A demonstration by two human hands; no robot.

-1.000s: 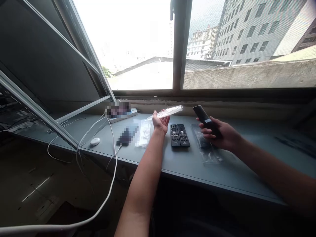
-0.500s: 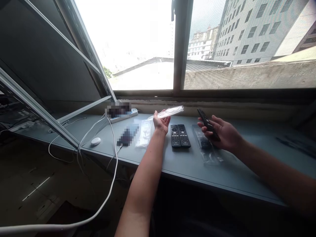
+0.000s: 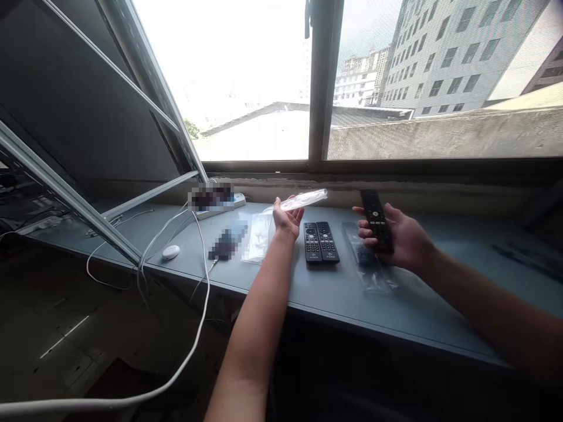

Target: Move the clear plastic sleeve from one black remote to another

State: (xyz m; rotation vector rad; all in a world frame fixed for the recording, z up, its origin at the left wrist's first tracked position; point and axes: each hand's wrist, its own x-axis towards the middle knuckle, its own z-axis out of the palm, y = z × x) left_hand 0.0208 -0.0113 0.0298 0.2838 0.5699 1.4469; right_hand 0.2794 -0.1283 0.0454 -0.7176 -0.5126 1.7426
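Right hand (image 3: pixel 402 237): fingers curled under and round a black remote (image 3: pixel 377 220), buttons up, held just above the bench (image 3: pixel 417 305) toward its back edge, right of the middle. Left hand (image 3: pixel 288 220): palm up, thumb and fingers closed on one end of a clear plastic sleeve (image 3: pixel 303 200), whose far end sticks out free toward the window sill. Remote, judged: a light, stiff plastic bar with a smooth and somewhat slippery shell; best held across the lower half with the thumb on top, clear of the buttons. Sleeve, judged: thin, limp film, near weightless, crackly and quick to fold; best pinched at the open mouth so that it hangs open. On the bench between the two hands: two more remotes (image 3: pixel 321 241) side by side, touching, buttons up, about midway between back and front edges. Just below the right hand: another clear bag (image 3: pixel 369 264) lying flat with something dark inside; what it is cannot be told. Left of the left hand: a flat clear packet (image 3: pixel 258 237), then a blurred dark item. Toward the bench's left end: a small white puck (image 3: pixel 170 252) near the front edge, white cables (image 3: pixel 200 275) trailing over that edge, a power strip (image 3: pixel 229 202) at the back
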